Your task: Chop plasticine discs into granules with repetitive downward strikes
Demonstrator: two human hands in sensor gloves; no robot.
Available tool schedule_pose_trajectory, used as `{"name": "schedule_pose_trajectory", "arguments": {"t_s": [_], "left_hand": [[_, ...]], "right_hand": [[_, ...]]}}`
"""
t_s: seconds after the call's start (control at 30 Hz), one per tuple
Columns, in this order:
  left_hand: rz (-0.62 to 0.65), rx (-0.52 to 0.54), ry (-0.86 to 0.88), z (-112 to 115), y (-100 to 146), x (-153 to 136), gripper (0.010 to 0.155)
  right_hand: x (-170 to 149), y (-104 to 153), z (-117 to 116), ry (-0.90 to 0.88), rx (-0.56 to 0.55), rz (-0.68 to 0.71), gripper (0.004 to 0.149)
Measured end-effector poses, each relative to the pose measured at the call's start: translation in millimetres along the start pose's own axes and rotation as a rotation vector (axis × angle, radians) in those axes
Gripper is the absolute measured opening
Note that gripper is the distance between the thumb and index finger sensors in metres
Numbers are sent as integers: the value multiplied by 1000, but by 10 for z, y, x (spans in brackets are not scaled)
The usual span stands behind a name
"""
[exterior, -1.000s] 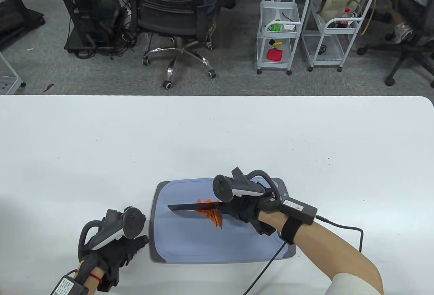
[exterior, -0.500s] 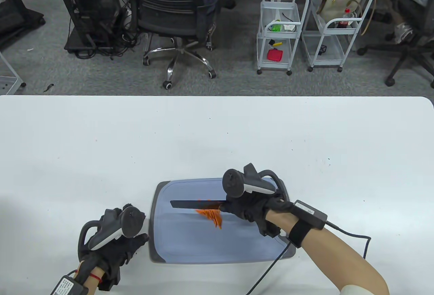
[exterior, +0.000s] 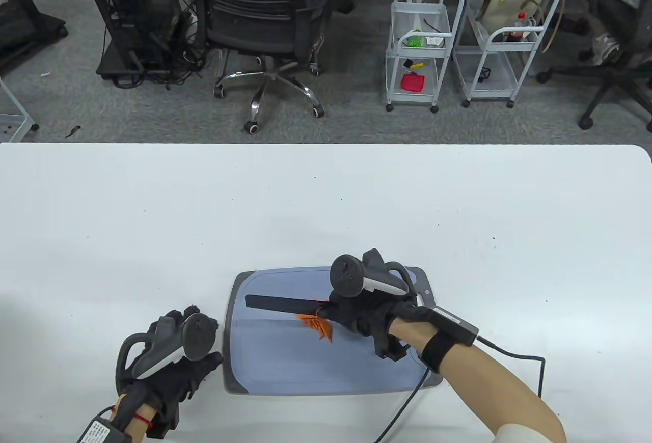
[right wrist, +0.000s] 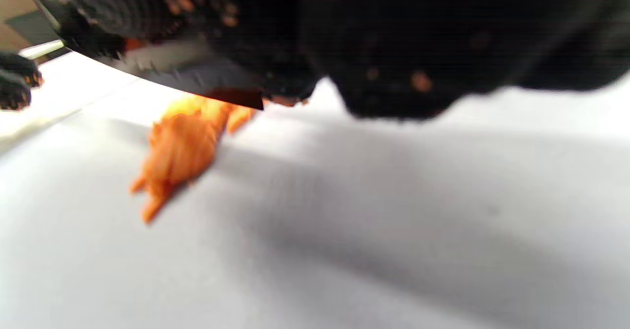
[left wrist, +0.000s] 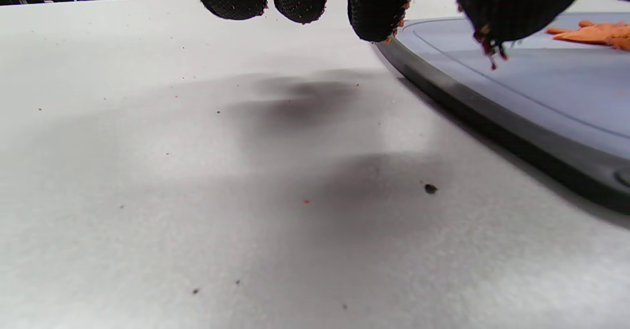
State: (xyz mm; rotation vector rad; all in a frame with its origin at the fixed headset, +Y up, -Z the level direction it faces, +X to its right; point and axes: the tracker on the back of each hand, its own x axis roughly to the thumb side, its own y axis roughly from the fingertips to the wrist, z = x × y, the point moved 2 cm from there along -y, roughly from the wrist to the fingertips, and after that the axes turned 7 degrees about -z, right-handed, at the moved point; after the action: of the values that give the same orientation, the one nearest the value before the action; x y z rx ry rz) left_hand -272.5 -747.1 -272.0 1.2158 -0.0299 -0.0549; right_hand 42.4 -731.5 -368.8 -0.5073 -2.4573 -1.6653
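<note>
Mid-chop here: the right hand (exterior: 364,313) has its grip closed around the handle of the black knife (exterior: 285,304), blade lying across the blue-grey cutting board (exterior: 285,366) and lifted clear of the orange plasticine (exterior: 317,324) in the right wrist view. The pile sits mid-board, already in slivers, not granules. The left hand (exterior: 173,371) rests on the bench beside the board, grip empty, fingers loosely curled. Next, I'd say, a straight downward strike onto the pile.

Knife (exterior: 280,304) handle hidden inside right hand (exterior: 359,313)
</note>
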Motion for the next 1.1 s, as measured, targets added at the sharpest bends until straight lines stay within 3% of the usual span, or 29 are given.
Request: {"name": "schedule_pose_trajectory", "arguments": {"t_s": [0.1,0.23,0.33,0.37,0.4,0.47,0.53,0.6,0.73,0.87,0.93,1.1], "left_hand": [[7,-20,-4,16,-13,19,76],[22,-44,-30,57,-9,63,76],[24,-39,-27,55,-10,75,76],[20,-38,-21,53,-18,79,76],[17,-38,-19,53,-23,80,76],[17,-38,-21,53,-25,88,76],[23,-38,-20,61,-21,82,75],[11,-38,-14,58,1,47,75],[14,-21,-14,36,8,43,76],[30,-47,-37,81,-1,101,76],[34,-54,-44,92,0,121,76],[48,-47,-43,94,2,156,76]], "right_hand": [[8,138,72,173,8,-19,58],[36,132,-33,285,44,-27,58],[79,39,-227,237,39,15,58],[51,9,-275,134,0,41,59],[115,-17,-287,129,46,7,59],[160,-62,-262,145,8,4,58],[160,-82,-237,97,51,17,58],[125,25,-119,10,25,29,58],[76,181,17,143,12,8,58],[68,130,-217,262,80,-3,58],[82,51,-333,100,31,29,58],[98,-34,-296,67,92,21,57]]}}
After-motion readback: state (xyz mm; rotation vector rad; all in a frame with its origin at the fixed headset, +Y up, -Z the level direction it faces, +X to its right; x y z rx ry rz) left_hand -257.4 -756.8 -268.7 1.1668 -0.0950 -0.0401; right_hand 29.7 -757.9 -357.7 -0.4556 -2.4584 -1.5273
